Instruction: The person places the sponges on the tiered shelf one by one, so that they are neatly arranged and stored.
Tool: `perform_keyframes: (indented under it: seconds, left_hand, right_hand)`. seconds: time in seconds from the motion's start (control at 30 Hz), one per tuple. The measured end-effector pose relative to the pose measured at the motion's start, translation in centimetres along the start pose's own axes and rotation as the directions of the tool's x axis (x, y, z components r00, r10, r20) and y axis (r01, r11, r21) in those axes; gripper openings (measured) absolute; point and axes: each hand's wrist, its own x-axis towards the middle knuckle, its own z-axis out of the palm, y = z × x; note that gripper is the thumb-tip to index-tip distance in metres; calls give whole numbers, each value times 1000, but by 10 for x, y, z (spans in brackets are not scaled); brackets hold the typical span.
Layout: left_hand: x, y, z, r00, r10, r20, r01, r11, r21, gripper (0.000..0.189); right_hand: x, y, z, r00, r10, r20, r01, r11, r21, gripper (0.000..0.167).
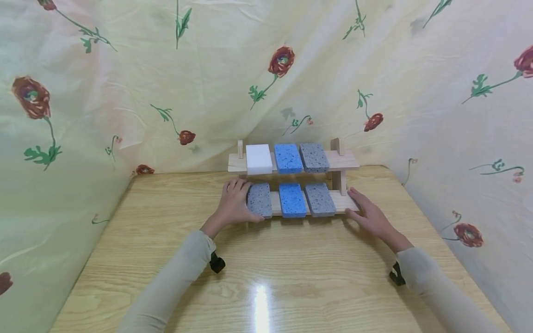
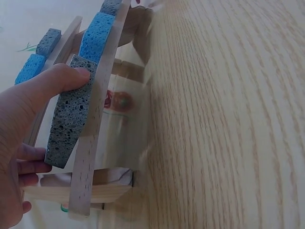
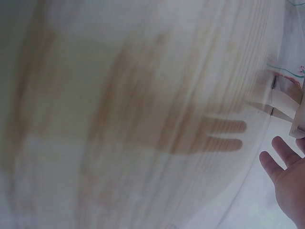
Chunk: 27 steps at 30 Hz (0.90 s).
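A two-tier wooden rack (image 1: 345, 202) holds a row of sponges on each tier. At the left end of the lower tier, my left hand (image 1: 235, 201) grips a speckled grey sponge (image 1: 260, 201). In the left wrist view its thumb lies across the front of that grey sponge (image 2: 71, 112), with the fingers at its far end. My right hand (image 1: 372, 219) holds the right end of the lower tier, thumb at the front edge and fingers farther back. A blue sponge (image 1: 292, 200) and another grey sponge (image 1: 319, 200) lie between the hands.
On the upper tier sit a white block (image 1: 258, 158), a blue sponge (image 1: 288, 157) and a grey sponge (image 1: 314, 157). The rack stands on a wood-grain table (image 1: 300, 268), near its back edge. Flowered cloth (image 1: 225, 83) hangs behind and along both sides.
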Motion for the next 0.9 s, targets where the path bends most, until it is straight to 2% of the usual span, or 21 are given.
perform_keyframes:
  seconds: [0.5,0.9]
  left_hand:
    - [-2,-1,5,1000,0,-14,0,999,-53,113]
    - [-2,-3,13,998,19,-57,-23,998,-55,113]
  right_hand:
    - [-1,-2,0,1000,-10,-3,10,1000,13,73]
    - [-1,-2,1,999,-27,-22,27,1000,10,72]
